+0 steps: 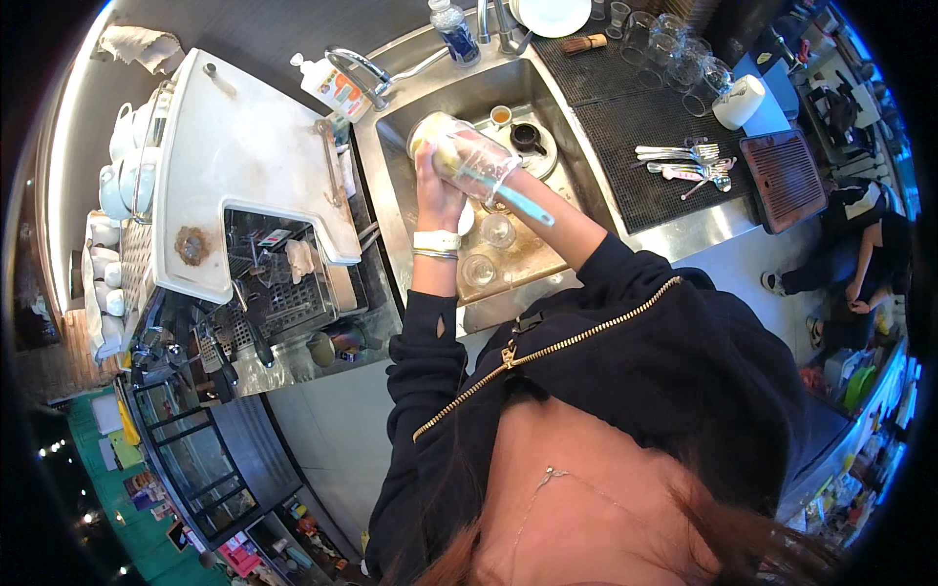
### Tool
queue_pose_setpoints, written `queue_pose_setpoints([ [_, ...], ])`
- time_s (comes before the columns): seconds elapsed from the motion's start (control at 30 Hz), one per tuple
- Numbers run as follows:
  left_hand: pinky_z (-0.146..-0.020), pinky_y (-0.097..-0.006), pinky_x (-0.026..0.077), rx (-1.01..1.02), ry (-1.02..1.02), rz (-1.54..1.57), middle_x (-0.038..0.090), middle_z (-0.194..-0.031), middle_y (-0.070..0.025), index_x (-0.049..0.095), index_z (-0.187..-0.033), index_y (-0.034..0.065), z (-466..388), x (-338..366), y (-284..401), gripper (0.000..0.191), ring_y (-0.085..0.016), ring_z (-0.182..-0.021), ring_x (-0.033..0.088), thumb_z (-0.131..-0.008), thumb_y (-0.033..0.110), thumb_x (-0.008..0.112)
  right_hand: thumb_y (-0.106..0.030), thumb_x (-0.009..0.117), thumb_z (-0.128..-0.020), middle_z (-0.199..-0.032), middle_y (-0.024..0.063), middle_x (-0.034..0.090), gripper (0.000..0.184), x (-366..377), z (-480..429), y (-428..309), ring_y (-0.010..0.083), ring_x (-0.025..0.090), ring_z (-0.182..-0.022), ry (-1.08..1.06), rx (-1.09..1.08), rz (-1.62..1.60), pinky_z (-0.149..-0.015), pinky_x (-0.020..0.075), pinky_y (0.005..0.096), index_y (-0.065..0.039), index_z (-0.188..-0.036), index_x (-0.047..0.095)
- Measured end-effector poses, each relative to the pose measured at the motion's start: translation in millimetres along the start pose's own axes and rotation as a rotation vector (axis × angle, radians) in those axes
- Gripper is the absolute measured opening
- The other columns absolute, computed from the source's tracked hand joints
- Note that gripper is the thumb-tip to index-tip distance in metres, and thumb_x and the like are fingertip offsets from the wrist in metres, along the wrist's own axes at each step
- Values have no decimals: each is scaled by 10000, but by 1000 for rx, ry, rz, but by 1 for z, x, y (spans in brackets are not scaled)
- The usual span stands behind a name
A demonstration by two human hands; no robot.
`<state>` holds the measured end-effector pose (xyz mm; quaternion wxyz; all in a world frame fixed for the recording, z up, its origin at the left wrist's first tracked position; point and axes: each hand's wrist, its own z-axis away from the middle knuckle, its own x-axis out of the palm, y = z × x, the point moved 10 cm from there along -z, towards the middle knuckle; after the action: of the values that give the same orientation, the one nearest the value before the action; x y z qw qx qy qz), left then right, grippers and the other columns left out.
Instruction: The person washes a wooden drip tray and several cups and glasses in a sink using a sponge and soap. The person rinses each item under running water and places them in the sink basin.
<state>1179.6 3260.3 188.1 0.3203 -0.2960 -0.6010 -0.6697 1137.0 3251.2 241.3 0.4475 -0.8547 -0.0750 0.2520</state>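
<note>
My left hand [437, 189] grips a clear, suds-streaked container [469, 157] from the outside, tilted above the stainless-steel sink [597, 172]. Through the container's mouth goes my right hand [480, 143], seen only dimly behind the wet wall. Something yellowish lies inside by its fingers, too blurred to name surely. A teal handle [533, 209] sticks out past the rim along my right forearm. Lower in the sink are a dark cup [525, 137] and a small cup of amber liquid [500, 115] on a pale round plate [546, 162]. Clear glasses [478, 269] stand nearer me.
A curved faucet [359, 62], soap bottle [333, 84] and plastic bottle [454, 33] line the sink's back. Forks and spoons [689, 165] and upturned glasses [667, 51] lie on the black mat [608, 124]. An espresso machine [256, 161] stands left. Another person [854, 256] is at right.
</note>
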Motion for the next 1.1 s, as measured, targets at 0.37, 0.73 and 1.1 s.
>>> queue_pose_setpoints([
  [0.37, -902, -393, 443, -39, -56, -7, 563, -1081, -107, 462, -1178, 32, -5, -8, 2, 481, -243, -1018, 542, -831, 352, 555, -178, 554, -769, -1035, 153, 568, 305, 51, 4, 16, 284, 542, -981, -513, 154, 786, -892, 405, 381, -63, -1051, 544],
  [0.73, -775, -325, 488, 32, -44, -157, 581, -1042, -79, 509, -1096, 19, 1, 49, 21, 380, -178, -918, 580, -783, 182, 651, -221, 532, -792, -1116, 140, 538, 355, -18, 15, -20, 283, 509, -1039, 195, -131, 273, -905, 386, 390, -82, -1119, 534],
  [1.1, -826, -344, 478, 37, 38, -196, 601, -1007, -74, 567, -1029, 52, -4, 15, 11, 311, -186, -917, 586, -794, 253, 604, -211, 514, -779, -1209, 136, 495, 424, -7, 11, -27, 268, 477, -1120, 171, -139, 594, -1009, 321, 373, -75, -1179, 485],
])
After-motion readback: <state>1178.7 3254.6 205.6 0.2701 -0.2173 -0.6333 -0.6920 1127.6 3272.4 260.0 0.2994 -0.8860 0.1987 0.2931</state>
